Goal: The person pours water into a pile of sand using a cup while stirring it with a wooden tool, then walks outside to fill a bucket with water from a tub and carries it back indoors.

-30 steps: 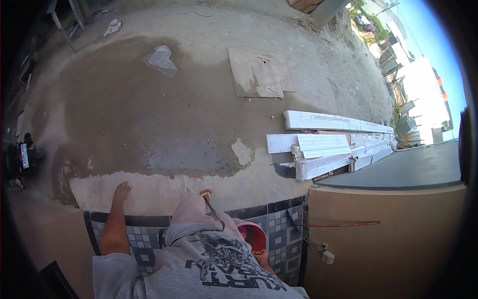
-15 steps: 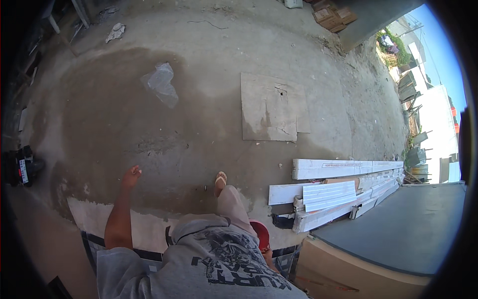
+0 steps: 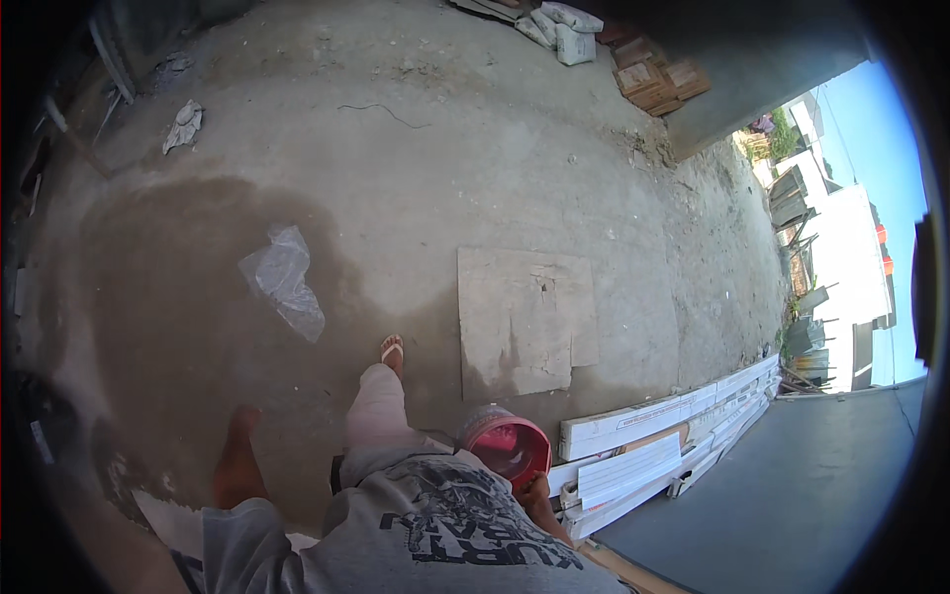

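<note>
A red bucket (image 3: 482,427) hangs tilted at my right side. My right hand (image 3: 535,486) grips it at the rim, with the fingers partly hidden. Something pale, perhaps water, shows inside it. My left hand (image 3: 243,421) swings low over the damp floor away from any object, and its fingers are too blurred to read. One of my feet, in a flip-flop (image 3: 392,346), is stepping forward on the concrete.
A clear plastic sheet (image 3: 285,282) lies ahead on the left, and a flat torn board (image 3: 529,322) ahead on the right. Long white cartons (image 3: 633,426) are stacked at my right. White sacks (image 3: 574,43) and brown boxes (image 3: 653,84) stand far off by a wall.
I have walked forward, so the board and plastic sheet are nearer. The red bucket has swung forward into fuller view in my right hand. My left hand has come lower and closer.
</note>
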`<state>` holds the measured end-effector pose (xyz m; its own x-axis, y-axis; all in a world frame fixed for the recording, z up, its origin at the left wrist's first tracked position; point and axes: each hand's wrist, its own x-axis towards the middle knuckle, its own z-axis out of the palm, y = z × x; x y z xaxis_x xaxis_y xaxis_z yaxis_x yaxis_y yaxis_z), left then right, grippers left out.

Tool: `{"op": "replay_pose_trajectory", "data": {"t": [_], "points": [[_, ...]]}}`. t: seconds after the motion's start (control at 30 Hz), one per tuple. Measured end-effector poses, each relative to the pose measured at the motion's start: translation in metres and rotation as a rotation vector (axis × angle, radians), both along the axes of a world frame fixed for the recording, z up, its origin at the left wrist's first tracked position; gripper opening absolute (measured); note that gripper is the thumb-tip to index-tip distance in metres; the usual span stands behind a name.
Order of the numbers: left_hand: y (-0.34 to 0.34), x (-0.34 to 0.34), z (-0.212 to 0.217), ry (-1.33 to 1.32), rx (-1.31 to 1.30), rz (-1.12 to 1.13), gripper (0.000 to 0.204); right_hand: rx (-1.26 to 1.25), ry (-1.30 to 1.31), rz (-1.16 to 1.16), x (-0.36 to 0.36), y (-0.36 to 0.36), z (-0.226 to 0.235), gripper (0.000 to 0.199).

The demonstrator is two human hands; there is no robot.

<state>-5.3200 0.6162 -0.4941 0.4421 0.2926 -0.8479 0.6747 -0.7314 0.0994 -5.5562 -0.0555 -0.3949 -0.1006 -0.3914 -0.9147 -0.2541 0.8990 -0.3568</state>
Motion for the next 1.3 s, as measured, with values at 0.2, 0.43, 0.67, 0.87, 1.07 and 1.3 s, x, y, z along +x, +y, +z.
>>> {"op": "replay_pose_trajectory", "data": {"t": [0.2,0.43,0.67,0.87,1.07,1.3], "points": [[-0.094,0.328,0.043,-0.857,-0.559,0.309,0.047,0.016,-0.119,-0.139,0.195,-0.044,0.02,0.02],[-0.133,0.556,0.13,-0.66,-0.45,-0.309,0.047,0.112,-0.079,-0.121,0.454,-0.059,-0.01,0.023],[0.019,0.626,0.081,-0.448,0.086,0.286,0.046,0.245,-0.014,-0.171,0.713,-0.041,-0.019,0.03],[0.054,0.728,0.109,-0.19,0.026,0.811,0.039,0.218,-0.117,0.019,0.885,-0.031,-0.016,0.026],[0.069,0.842,0.094,-0.116,-0.082,0.802,0.045,0.147,-0.04,0.296,1.094,-0.018,-0.02,0.023],[0.055,1.141,0.084,-0.194,0.006,0.848,0.042,0.094,0.025,0.225,1.307,-0.025,-0.011,0.022]]}}
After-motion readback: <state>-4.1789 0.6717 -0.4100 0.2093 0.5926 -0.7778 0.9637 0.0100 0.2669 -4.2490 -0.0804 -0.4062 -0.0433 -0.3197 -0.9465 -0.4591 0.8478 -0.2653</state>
